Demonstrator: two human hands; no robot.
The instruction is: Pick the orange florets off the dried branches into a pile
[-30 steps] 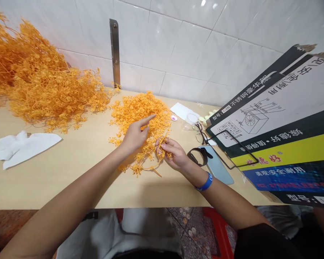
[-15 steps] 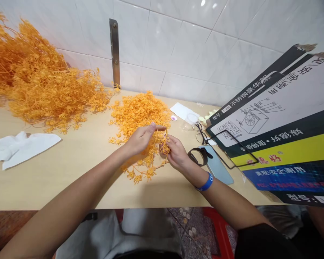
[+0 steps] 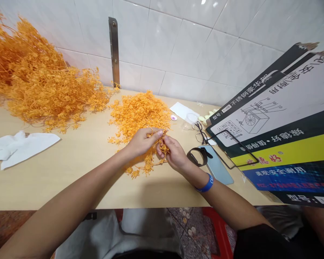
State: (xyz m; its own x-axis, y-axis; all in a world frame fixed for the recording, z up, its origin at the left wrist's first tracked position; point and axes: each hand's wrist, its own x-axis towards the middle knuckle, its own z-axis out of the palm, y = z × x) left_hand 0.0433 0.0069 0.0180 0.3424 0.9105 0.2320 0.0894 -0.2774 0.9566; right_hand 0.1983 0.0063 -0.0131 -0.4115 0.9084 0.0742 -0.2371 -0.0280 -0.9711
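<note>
Between my hands is a sprig of orange plastic flowers [image 3: 148, 163], its lower blossoms hanging down close to the table. My left hand [image 3: 144, 141] is closed on the sprig's upper part, thumb pointing right. The fingers of my right hand [image 3: 174, 153] pinch the same sprig just beside the left thumb, with small blossoms showing at the fingertips. Parts of the stems are hidden behind the fingers. Right behind my hands lies a heap of orange plastic flowers [image 3: 140, 113] on the table.
A larger pile of orange sprigs [image 3: 51, 82] fills the left back. White tissue [image 3: 24, 147] lies at the left. On the right are a black wristband [image 3: 198, 157], a light blue phone [image 3: 218, 165], glasses [image 3: 201, 133] and a printed cardboard box [image 3: 275, 126]. A metal bracket [image 3: 114, 54] stands against the tiled wall.
My left fingers have curled in and the thumb has come down onto the sprig, nearer my right hand. The sprig's hanging blossoms have shifted slightly up.
</note>
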